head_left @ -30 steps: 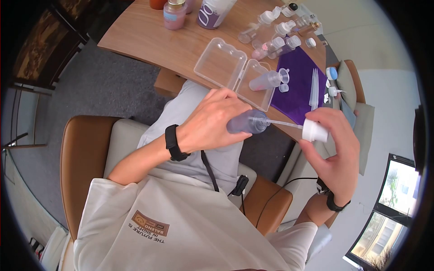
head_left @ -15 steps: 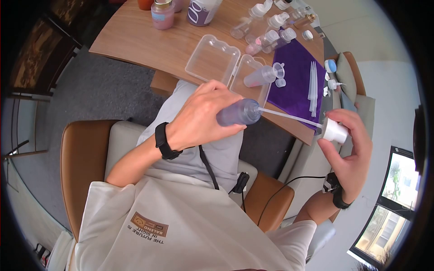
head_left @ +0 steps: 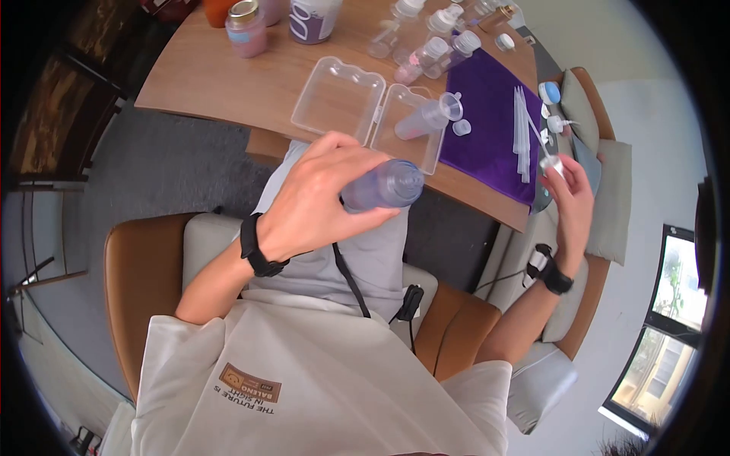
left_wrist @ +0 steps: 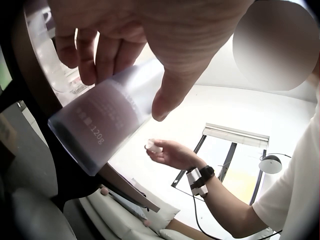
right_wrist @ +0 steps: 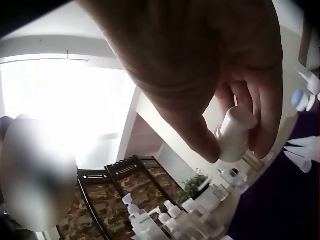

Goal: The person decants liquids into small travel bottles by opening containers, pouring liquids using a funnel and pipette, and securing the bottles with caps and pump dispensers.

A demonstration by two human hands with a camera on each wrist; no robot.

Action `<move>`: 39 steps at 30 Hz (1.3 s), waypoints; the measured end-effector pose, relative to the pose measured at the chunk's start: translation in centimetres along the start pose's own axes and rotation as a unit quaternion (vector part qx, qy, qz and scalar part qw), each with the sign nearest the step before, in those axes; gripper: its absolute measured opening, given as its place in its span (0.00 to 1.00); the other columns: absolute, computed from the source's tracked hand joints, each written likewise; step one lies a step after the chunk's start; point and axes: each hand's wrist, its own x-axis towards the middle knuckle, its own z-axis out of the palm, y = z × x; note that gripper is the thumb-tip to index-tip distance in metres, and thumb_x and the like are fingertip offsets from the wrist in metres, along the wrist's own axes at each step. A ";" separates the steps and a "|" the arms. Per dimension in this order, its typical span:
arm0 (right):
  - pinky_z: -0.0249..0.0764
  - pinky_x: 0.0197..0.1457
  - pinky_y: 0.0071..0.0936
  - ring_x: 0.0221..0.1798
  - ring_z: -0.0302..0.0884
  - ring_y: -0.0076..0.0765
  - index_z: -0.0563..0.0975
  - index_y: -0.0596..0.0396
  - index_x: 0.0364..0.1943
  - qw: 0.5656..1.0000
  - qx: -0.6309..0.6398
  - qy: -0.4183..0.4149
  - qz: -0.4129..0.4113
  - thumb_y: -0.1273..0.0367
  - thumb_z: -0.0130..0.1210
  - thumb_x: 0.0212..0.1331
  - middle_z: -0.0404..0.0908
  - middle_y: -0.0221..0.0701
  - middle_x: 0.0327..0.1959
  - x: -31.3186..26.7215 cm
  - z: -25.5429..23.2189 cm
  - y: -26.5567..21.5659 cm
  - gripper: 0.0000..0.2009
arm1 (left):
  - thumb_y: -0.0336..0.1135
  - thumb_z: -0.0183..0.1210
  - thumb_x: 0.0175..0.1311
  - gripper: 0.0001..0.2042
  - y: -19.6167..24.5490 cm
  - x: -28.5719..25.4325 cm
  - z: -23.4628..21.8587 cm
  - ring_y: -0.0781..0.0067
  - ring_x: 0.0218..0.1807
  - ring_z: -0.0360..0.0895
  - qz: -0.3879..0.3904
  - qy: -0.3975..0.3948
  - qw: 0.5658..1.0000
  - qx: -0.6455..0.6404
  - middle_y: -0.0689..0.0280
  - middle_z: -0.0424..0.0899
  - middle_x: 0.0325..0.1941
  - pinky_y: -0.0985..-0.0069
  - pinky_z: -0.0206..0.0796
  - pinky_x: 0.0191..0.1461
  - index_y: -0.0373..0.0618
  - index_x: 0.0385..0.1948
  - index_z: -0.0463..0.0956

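My left hand (head_left: 315, 194) grips a translucent bluish bottle (head_left: 380, 186), its open neck facing right in the head view. In the left wrist view the bottle (left_wrist: 100, 117) shows pinkish contents and "120g" lettering. My right hand (head_left: 574, 205) pinches a white pump head (head_left: 551, 163) between thumb and fingers, past the table's right edge; its thin tube points up and away. The right wrist view shows the white pump head (right_wrist: 235, 132) between thumb and fingertips. Bottle and pump head are apart.
A clear hinged case (head_left: 338, 95) holds a small bottle with a funnel (head_left: 426, 119). On the purple cloth (head_left: 490, 114) lie plastic droppers (head_left: 521, 133) and a small cap (head_left: 461, 128). Several clear bottles (head_left: 422, 61), a pink jar (head_left: 246, 30) and a tub (head_left: 313, 21) stand farther back.
My right hand has moved away from the bottle to the right and farther off, carrying the pump head, whose tube has swung from the bottle's neck. My left hand with the bottle has shifted slightly left.
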 end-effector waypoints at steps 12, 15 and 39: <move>0.80 0.45 0.38 0.40 0.86 0.44 0.82 0.56 0.46 0.920 -0.357 0.118 -0.110 0.51 0.72 0.59 0.89 0.34 0.39 0.9 8.0 3.9 0.23 | 0.31 0.78 0.45 0.21 1.5 -0.1 -4.6 0.60 0.54 0.79 -0.022 0.012 0.995 0.095 0.62 0.90 0.46 0.66 0.72 0.60 0.38 0.44 0.87; 0.80 0.47 0.40 0.45 0.85 0.43 0.83 0.53 0.47 0.904 -0.387 0.124 -0.131 0.51 0.72 0.59 0.88 0.32 0.39 0.7 8.1 4.0 0.23 | 0.32 0.79 0.45 0.21 1.4 0.3 -5.5 0.59 0.54 0.79 -0.015 0.019 0.993 0.112 0.62 0.90 0.45 0.65 0.73 0.59 0.39 0.44 0.87; 0.68 0.36 0.20 0.33 0.74 0.14 0.86 0.57 0.38 0.955 -0.063 -0.257 -0.136 0.56 0.64 0.69 0.81 0.21 0.29 3.3 12.4 -7.2 0.16 | 0.34 0.79 0.50 0.21 1.4 7.2 -7.1 0.61 0.52 0.78 0.069 -0.027 0.986 0.152 0.60 0.87 0.45 0.64 0.72 0.59 0.37 0.45 0.86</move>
